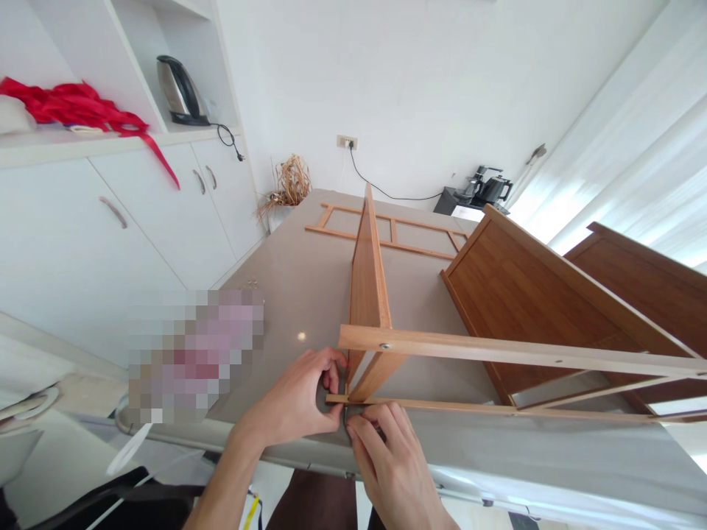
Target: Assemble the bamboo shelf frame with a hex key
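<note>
The shelf [519,294] rests on the desk [298,294], a loose frame [393,231] beyond it. At the shelf's near left corner, the left hand [301,390] curves about the rail [336,399] end, right hand [392,456] bunched just beside; whether either is clamped cannot be determined.

Left hand [298,394] and right hand [391,453] at a corner of a wooden frame [453,345] on a table [298,287]
</note>
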### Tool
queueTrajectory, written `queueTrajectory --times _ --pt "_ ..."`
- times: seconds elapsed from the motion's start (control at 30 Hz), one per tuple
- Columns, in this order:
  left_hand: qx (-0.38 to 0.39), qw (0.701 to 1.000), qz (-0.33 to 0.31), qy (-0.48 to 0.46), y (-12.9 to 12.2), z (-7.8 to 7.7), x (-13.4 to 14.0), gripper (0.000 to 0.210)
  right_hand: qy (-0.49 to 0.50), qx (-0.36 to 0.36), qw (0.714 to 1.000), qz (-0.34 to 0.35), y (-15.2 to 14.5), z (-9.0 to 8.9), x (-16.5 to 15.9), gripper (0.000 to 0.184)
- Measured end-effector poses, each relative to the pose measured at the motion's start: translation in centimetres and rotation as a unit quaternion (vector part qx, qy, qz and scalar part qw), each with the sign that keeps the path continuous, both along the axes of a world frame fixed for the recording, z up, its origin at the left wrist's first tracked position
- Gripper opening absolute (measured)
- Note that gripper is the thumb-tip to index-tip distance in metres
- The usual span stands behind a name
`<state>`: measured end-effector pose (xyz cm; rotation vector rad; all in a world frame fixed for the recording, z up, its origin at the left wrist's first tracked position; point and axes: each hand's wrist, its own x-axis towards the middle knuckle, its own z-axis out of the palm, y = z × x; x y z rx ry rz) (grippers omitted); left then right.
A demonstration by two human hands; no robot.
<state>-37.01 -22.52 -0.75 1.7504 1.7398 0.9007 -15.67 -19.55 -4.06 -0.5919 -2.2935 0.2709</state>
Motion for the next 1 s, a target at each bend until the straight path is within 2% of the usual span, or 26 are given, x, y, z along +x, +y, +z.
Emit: queueTrajectory --times 0.1,0.77,1.0 --pt "-0.003 1.000 -0.001 -0.003 0.0 0.2 0.1 0.032 -0.017 -0.002 1.000 0.011 0.0 0.1 0.0 0.020" --pt "-0.014 1.000 -0.005 -0.004 0.0 0.6 0.1 0.033 -0.019 -0.001 0.999 -0.028 -0.1 1.0 0.3 0.014" --pt "-0.007 1.000 -0.003 -0.002 0.1 0.2 0.0 0.033 -0.025 -0.020 0.999 -0.025 -0.3 1.1 0.4 0.010"
